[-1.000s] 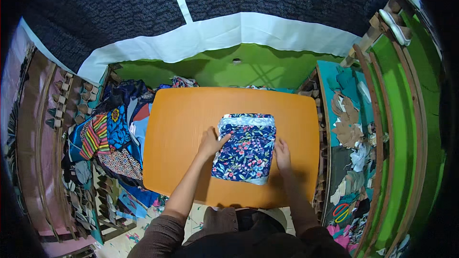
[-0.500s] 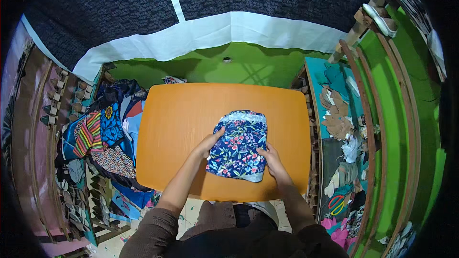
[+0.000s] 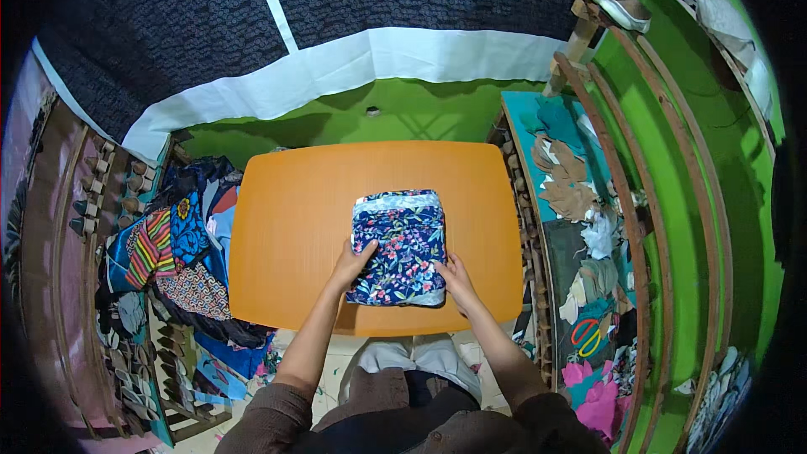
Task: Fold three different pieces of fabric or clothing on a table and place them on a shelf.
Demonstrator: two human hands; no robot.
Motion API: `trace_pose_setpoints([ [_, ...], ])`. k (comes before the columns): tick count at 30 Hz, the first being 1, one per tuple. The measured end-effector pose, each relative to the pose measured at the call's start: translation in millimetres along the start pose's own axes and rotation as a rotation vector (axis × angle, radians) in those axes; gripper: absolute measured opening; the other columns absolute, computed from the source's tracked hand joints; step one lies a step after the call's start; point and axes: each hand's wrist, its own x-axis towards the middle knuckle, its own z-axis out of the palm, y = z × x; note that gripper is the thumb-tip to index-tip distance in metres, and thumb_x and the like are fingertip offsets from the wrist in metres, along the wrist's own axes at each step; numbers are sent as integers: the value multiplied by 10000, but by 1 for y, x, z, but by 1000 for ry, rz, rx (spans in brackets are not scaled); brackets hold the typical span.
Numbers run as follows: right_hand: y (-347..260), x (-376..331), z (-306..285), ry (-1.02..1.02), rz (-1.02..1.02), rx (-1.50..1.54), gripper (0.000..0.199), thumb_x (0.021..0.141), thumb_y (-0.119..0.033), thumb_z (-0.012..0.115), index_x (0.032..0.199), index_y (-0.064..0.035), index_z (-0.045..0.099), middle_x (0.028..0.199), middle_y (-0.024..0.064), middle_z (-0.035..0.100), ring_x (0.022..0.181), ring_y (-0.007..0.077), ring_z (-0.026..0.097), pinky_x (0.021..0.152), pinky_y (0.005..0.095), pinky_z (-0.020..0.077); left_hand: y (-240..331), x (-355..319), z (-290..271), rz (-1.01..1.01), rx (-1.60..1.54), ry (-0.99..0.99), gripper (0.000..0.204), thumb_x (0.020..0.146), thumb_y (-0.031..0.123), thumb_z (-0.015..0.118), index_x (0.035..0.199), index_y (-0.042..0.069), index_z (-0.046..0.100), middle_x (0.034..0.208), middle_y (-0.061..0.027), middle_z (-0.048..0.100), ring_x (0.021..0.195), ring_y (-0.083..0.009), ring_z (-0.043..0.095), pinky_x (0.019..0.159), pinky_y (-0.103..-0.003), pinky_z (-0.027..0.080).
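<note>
A person's left hand (image 3: 350,264) and right hand (image 3: 458,282) hold opposite sides of a folded navy floral cloth (image 3: 397,244) over the near half of an orange counter (image 3: 290,227). Patterned fabrics (image 3: 172,244) heap up beyond its left edge; tan scraps (image 3: 565,187) lie on a teal surface (image 3: 519,109) at right.

2 thumbs (image 3: 367,249) angle inward, left grip (image 3: 350,266) facing right grip (image 3: 457,282).

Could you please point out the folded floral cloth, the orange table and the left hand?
Folded floral cloth (image 3: 399,245): head view, middle of upper face.
Orange table (image 3: 290,235): head view, surface left of cloth.
Left hand (image 3: 348,266): head view, back of hand.
</note>
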Motion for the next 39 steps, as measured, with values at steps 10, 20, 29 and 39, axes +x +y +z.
trace_pose_setpoints([
  [10,1,-23,9,-126,278,413,452,793,-272,663,1149,-36,516,1026,81,626,901,186,614,814,350,498,14,11,-12,-599,-461,-546,607,796,491,608,1186,33,528,1125,-128,606,947,-250,623,862,-422,496],
  [20,27,-67,39,56,54,779,466,795,-105,578,1233,-52,428,1086,111,596,933,236,613,831,413,505,38,-5,-7,-575,-565,-699,418,848,274,551,1181,25,500,1081,-143,615,933,-271,624,843,-437,508],
  [29,-59,-157,71,280,-260,991,538,859,-368,588,1271,-56,440,1192,108,560,1057,222,560,911,398,456,162,18,28,-602,-241,-998,429,775,230,630,1111,-17,530,953,-149,650,829,-269,652,759,-416,547],
  [39,-134,-179,129,541,-814,1123,708,850,-633,383,1332,-114,393,1261,110,511,1100,288,528,928,470,432,174,22,90,-847,-297,-1510,511,727,243,601,1160,-16,518,1024,-170,630,885,-295,635,833,-435,510],
])
